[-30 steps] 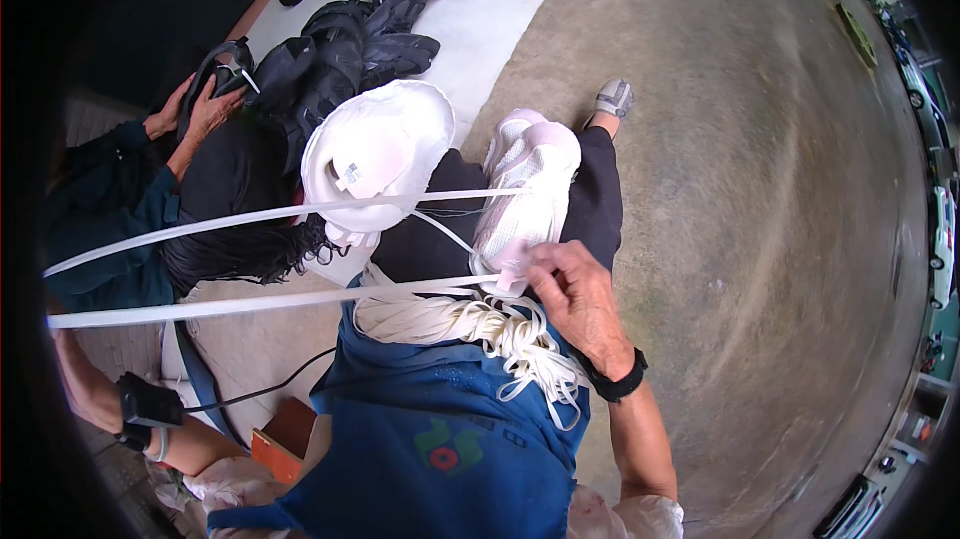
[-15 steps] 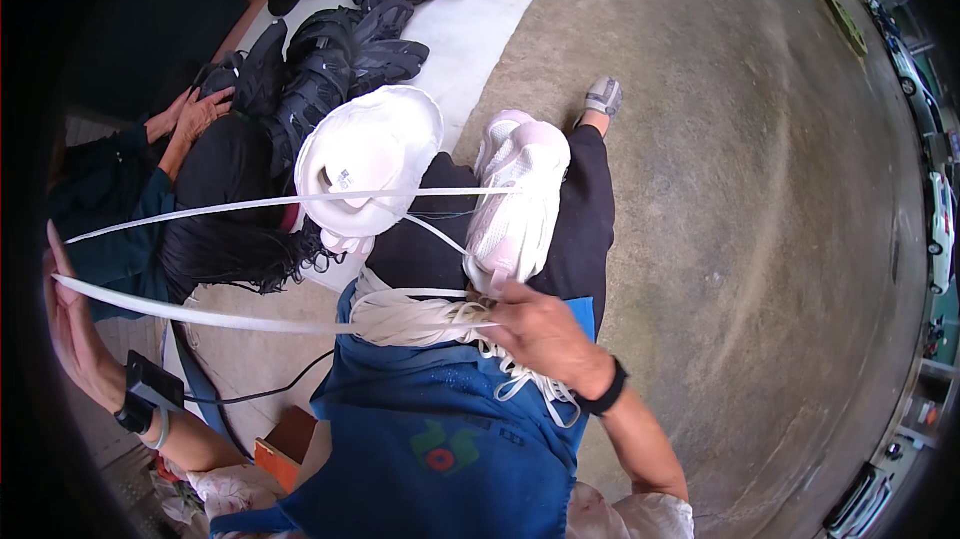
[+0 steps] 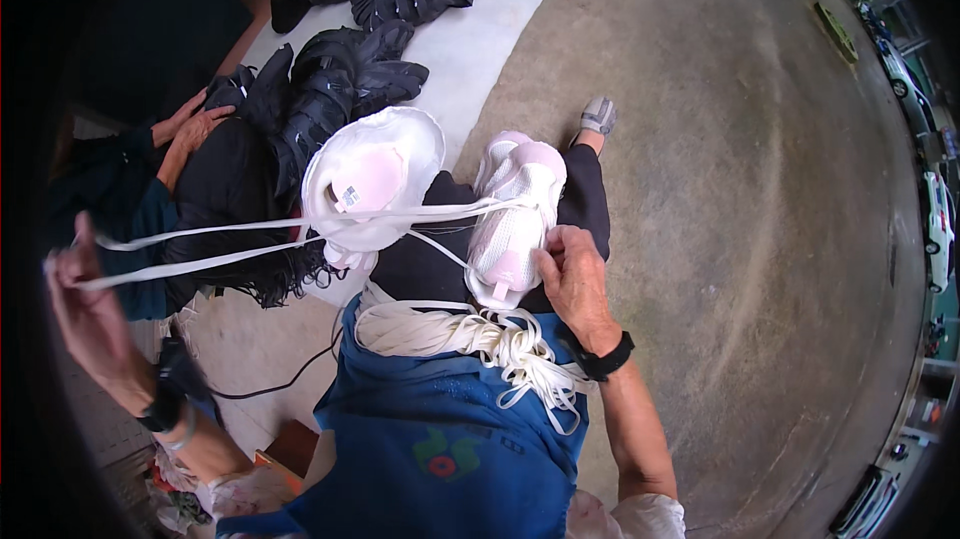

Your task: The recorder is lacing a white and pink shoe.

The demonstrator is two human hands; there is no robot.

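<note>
A white and pale pink shoe upper [image 3: 500,254] lies across my lap. My right hand [image 3: 580,284] is closed at its right edge, fingers curled and thumb against it. From the upper, a white shoelace [image 3: 230,257] runs left in two strands to my raised left hand [image 3: 88,314]. The left fingers are bent around the lace and somewhat blurred. A bundle of white laces [image 3: 430,329] rests on my blue apron [image 3: 400,439], its loose loops hanging to the right. Left of the upper sits another white and pink shoe upper [image 3: 372,174], its opening facing up.
Piles of black shoe uppers [image 3: 350,69] lie on a white sheet [image 3: 500,9] ahead. On the left, a co-worker's hands [image 3: 190,129] touch black uppers, with black laces [image 3: 240,249] over the lap. A dark cable [image 3: 270,394] curves near my left arm. Concrete floor [image 3: 740,239] extends right.
My right hand has moved up from the lace bundle to the shoe upper's edge. The left fingers, formerly straight, are now bent. The lace strands have drawn closer together and sag slightly.
</note>
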